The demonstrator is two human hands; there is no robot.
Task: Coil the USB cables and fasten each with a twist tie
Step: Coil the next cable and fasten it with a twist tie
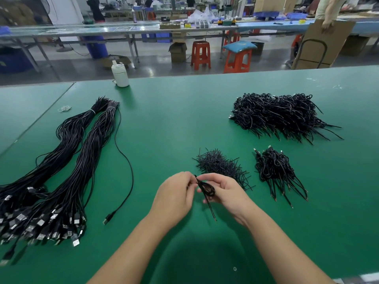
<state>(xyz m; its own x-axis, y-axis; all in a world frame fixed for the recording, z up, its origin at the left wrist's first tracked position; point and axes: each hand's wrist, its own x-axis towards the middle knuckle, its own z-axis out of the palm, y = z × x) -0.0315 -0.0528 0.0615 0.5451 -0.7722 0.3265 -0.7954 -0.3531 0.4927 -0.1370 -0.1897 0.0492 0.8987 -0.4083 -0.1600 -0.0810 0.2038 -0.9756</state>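
Observation:
Above the green table (184, 124), my right hand (223, 191) holds a small coiled black USB cable (208, 189), whose loose end hangs down toward me. My left hand (176, 193) pinches a black twist tie (196, 179) at the top of the coil. Just beyond my hands lies a heap of black twist ties (221, 165). Two long bundles of uncoiled cables (67, 160) lie at the left, their USB plugs near the front edge. One loose cable (127, 173) lies beside them.
A small pile of coiled, tied cables (274, 169) lies at the right, a bigger pile (279, 115) behind it. A white bottle (120, 74) stands at the table's far edge, rubber bands (64, 108) at far left. Stools and benches stand beyond.

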